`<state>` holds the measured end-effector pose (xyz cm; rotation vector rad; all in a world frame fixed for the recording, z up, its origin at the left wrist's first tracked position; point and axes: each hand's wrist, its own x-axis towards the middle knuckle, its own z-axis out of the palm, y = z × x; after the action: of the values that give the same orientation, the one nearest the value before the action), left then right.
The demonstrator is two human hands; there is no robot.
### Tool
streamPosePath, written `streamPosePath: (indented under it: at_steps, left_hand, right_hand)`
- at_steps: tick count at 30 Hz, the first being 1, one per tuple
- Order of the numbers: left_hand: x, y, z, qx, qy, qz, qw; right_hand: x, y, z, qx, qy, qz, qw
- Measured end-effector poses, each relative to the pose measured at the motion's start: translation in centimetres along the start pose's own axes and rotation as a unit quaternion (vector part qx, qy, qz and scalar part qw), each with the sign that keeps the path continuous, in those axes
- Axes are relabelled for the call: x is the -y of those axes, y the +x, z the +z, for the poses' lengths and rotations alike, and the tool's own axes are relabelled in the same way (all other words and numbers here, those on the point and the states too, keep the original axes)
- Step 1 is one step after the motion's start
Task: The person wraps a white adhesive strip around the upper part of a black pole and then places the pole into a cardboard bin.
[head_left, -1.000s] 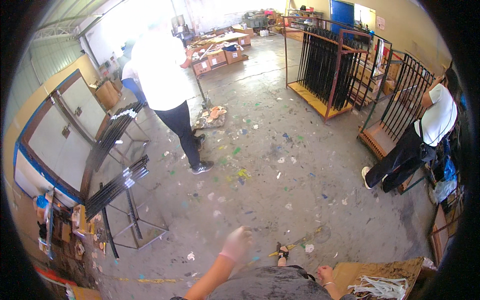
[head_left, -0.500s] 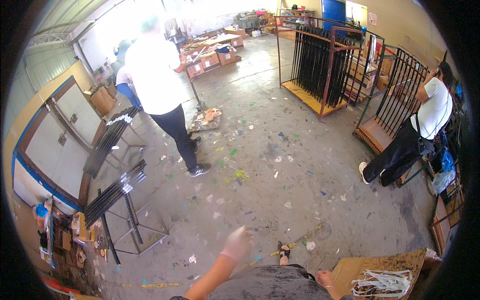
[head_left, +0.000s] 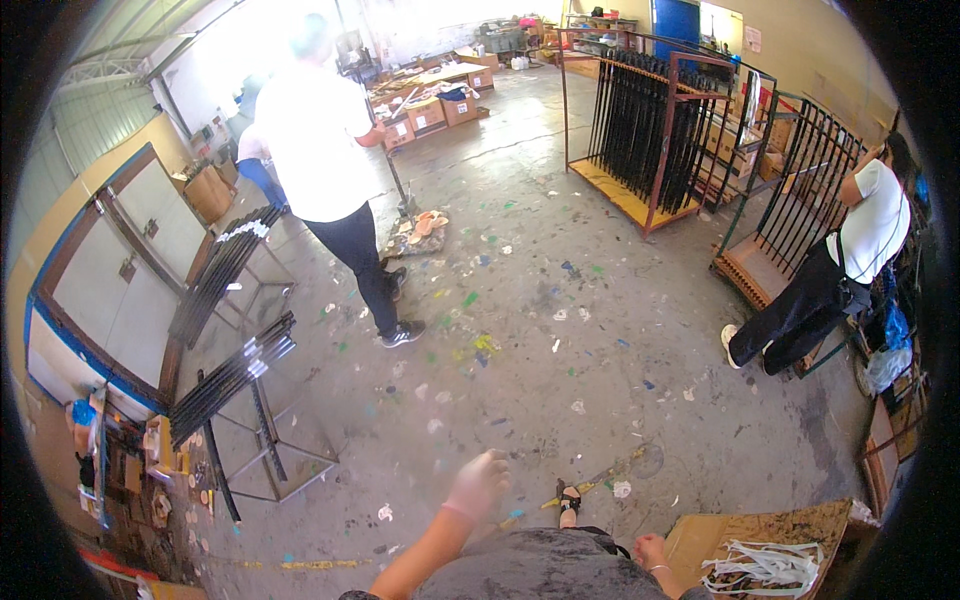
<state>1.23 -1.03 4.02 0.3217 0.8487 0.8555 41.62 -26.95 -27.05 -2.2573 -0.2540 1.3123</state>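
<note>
My left hand (head_left: 478,486) hangs in front of my body, above the floor. It looks pale up to a line at the wrist, as if in a thin glove, and is slightly blurred. Its fingers curl in loosely, and I see nothing in them. Beside my right hip, my right hand (head_left: 652,552) is loosely closed, with a band at the wrist and nothing visible in the fingers. Close to it lies a cardboard sheet or box top (head_left: 700,533) bearing a bundle of white strips (head_left: 765,568). Neither hand visibly touches anything.
Black bars lie on metal stands (head_left: 272,450) at left. A person in a white top (head_left: 312,150) stands ahead, another bends behind. Racks of black bars (head_left: 640,135) stand far right, near a person with a bag (head_left: 865,235). Scraps (head_left: 482,343) litter the floor.
The view has shifted slightly, so the surroundings sit a little differently in it. My two hands keep nearly the same place and pose.
</note>
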Motion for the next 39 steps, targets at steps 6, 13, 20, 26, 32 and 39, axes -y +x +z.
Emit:
streamPosePath:
  at_steps: [6,13,20,26,32,39]
  left_hand:
    - [0.4,0.4,0.0,-0.04,0.055,0.01,0.998]
    - [0.7,0.8,0.4,-0.043,0.068,0.012,0.997]
    - [0.8,0.8,1.1,-0.071,0.022,-0.024,0.997]
    - [1.2,0.9,1.1,-0.058,0.007,-0.023,0.998]
    - [1.4,0.7,1.2,-0.068,0.012,-0.024,0.997]
    - [1.3,0.4,1.5,-0.069,0.021,-0.026,0.997]
  right_hand:
    - [1.4,-0.1,-0.1,0.015,0.017,0.007,1.0]
    - [2.7,-1.4,-0.4,0.027,0.035,0.008,0.999]
    - [2.4,-1.9,-0.5,0.005,0.018,0.013,1.0]
    - [1.3,-1.5,-0.7,0.009,0.019,0.002,1.0]
    - [0.6,-1.7,-0.9,0.019,0.022,0.013,0.999]
    - [-0.8,-1.1,-0.5,0.011,0.042,0.001,0.999]
